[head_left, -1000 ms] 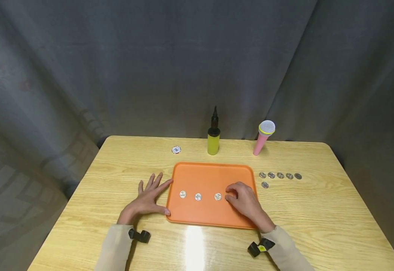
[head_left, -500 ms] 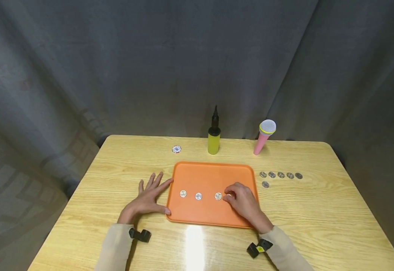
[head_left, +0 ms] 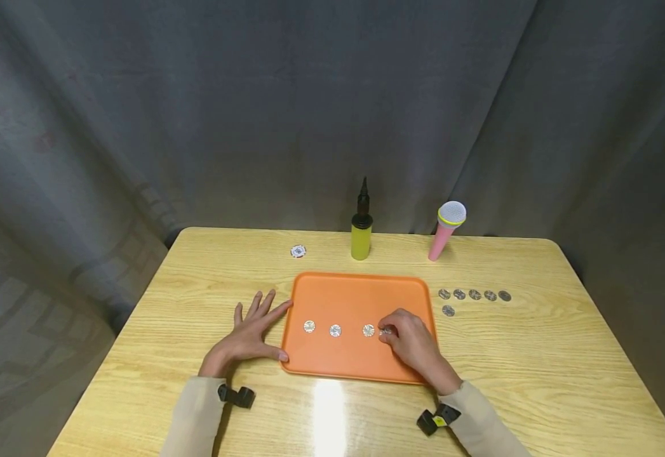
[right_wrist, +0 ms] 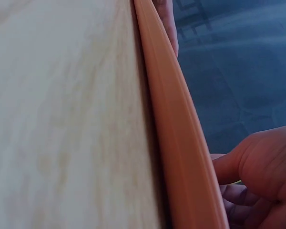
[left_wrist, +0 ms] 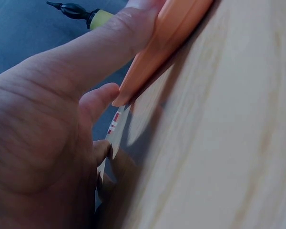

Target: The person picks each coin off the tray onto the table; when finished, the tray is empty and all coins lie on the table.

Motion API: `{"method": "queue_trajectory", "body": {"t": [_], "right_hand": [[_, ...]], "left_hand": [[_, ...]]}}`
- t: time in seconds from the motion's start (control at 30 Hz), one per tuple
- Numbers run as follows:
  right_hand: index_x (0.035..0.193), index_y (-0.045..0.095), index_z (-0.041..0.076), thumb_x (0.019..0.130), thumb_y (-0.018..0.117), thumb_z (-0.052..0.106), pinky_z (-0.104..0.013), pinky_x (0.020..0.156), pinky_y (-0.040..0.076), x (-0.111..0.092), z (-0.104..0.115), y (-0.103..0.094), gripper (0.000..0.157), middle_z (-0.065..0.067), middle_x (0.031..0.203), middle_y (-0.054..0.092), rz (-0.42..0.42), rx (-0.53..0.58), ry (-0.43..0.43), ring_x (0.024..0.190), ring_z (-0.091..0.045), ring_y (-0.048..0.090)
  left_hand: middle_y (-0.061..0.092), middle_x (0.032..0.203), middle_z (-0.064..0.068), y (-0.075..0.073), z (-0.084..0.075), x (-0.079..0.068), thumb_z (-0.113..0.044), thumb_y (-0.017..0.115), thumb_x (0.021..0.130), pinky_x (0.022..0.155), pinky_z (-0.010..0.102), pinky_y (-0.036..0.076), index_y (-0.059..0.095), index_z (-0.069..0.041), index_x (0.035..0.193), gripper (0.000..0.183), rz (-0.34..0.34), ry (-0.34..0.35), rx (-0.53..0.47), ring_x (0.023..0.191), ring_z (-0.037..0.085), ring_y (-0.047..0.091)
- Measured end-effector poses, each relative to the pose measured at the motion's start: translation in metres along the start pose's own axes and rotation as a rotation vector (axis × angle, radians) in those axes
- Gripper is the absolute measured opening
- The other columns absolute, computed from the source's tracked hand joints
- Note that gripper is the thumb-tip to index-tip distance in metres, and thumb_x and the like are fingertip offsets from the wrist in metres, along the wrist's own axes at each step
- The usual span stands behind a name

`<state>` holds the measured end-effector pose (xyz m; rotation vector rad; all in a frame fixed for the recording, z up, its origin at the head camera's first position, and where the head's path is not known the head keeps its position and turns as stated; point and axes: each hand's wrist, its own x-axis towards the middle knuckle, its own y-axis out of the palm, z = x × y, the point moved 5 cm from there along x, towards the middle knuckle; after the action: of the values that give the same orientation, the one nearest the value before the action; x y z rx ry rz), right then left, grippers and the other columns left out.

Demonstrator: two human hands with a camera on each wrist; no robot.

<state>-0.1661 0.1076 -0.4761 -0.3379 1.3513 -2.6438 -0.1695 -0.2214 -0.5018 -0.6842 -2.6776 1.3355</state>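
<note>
An orange tray [head_left: 343,358] lies on the table with three silver coins in a loose row: a left coin [head_left: 308,326], a middle coin [head_left: 335,331] and a right coin [head_left: 368,331]. Just right of these, my right hand [head_left: 415,341] pinches another silver coin [head_left: 386,331] between thumb and forefinger, low over the tray. Tray wall hides that coin in the right wrist view. My left hand [head_left: 246,341] rests with fingers spread at the tray's left side. Its thumb [left_wrist: 128,28] and forefinger touch the rim.
Right of the tray, five-odd, several, silver coins [head_left: 474,294] form a row, with a single coin [head_left: 448,310] below. Behind the tray stand a yellow-green hand pump [head_left: 361,240] and a pink toy microphone [head_left: 441,240]. A poker chip [head_left: 298,251] lies back left. Grey curtains surround the table.
My right thumb and forefinger have shifted slightly around the coin, which shows more between them than a second ago. My left hand and the other coins have stayed put.
</note>
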Motion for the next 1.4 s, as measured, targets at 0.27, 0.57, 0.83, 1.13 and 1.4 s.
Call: {"method": "queue_trajectory", "body": {"t": [0.27,0.57,0.83,1.13,1.4], "right_hand": [[0.086,0.076,0.011,0.078,0.084,0.006,-0.025,0.066,0.047,0.0,0.0,0.001,0.012,-0.001,0.081,0.066,0.011,0.011,0.01,0.073,-0.008,0.054],[0.084,0.075,0.011,0.077,0.084,0.006,-0.022,0.064,0.047,0.001,-0.002,0.0,0.013,0.0,0.08,0.063,0.002,0.032,0.023,0.072,-0.007,0.055],[0.084,0.075,0.011,0.079,0.083,0.006,-0.02,0.063,0.045,0.001,-0.003,-0.003,0.011,0.001,0.075,0.063,0.019,0.053,0.03,0.07,-0.007,0.054],[0.083,0.075,0.011,0.079,0.081,0.002,-0.019,0.06,0.042,0.001,-0.006,-0.005,0.011,0.002,0.073,0.064,-0.015,0.054,-0.004,0.066,-0.005,0.049],[0.083,0.075,0.008,0.078,0.079,-0.003,-0.017,0.06,0.047,0.003,-0.01,-0.008,0.013,0.001,0.072,0.067,-0.052,0.105,-0.033,0.064,0.0,0.053]], "left_hand": [[0.002,0.17,0.02,-0.001,0.0,-0.002,-0.055,0.088,0.066,0.112,0.077,-0.015,0.029,-0.027,0.159,0.113,-0.002,-0.007,0.002,0.154,0.051,-0.008],[0.003,0.17,0.021,-0.001,-0.002,-0.001,-0.055,0.088,0.065,0.112,0.077,-0.015,0.03,-0.026,0.159,0.114,-0.004,0.001,0.0,0.154,0.052,-0.007],[0.002,0.169,0.022,0.0,-0.001,-0.001,-0.054,0.088,0.065,0.112,0.078,-0.015,0.028,-0.026,0.159,0.115,-0.002,0.0,0.016,0.154,0.052,-0.008],[0.002,0.169,0.022,0.0,-0.001,-0.001,-0.055,0.088,0.065,0.112,0.078,-0.015,0.029,-0.026,0.159,0.115,-0.007,0.005,0.009,0.154,0.052,-0.007],[0.003,0.169,0.022,0.0,-0.001,-0.001,-0.055,0.088,0.066,0.112,0.078,-0.015,0.029,-0.025,0.159,0.115,-0.007,0.011,0.01,0.154,0.053,-0.007]]}}
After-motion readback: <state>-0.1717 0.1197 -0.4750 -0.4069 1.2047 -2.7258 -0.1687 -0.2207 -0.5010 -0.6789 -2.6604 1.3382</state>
